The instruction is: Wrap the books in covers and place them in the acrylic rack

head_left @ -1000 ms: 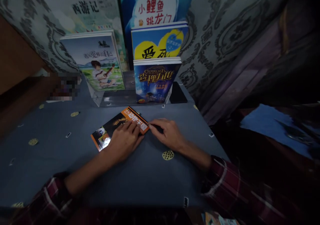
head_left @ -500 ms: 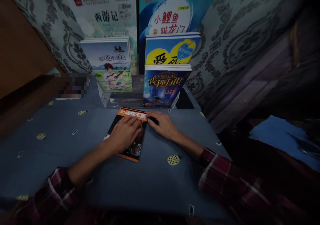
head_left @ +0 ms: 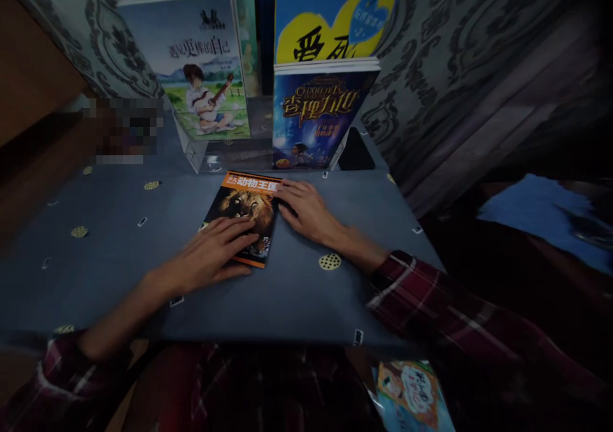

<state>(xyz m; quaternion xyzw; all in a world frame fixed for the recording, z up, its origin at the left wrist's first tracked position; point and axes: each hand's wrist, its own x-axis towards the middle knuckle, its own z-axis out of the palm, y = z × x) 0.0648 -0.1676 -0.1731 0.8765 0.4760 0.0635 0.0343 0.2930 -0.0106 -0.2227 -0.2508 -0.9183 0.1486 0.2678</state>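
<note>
A thin book (head_left: 246, 202) with an orange-and-black cover and a lion's face lies flat on the table, turned slightly. Across its lower left part rests my left hand (head_left: 218, 250), fingers stretched out and spread, covering the bottom corner. My right hand (head_left: 309, 211) lies at the book's upper right edge, its fingertips over the corner and the fingers extended. Neither hand grips the book.
Beyond the book, a clear acrylic stand (head_left: 194, 151) holds a guitar-boy book (head_left: 205, 68), a dark blue book (head_left: 320, 119) and a yellow-heart book (head_left: 306, 16). The table's front edge is near me; another picture book (head_left: 412, 397) is below it.
My left hand has slid down and left across the cover, uncovering the lion's face. My right hand stays at the upper right corner. The view has tilted downward.
</note>
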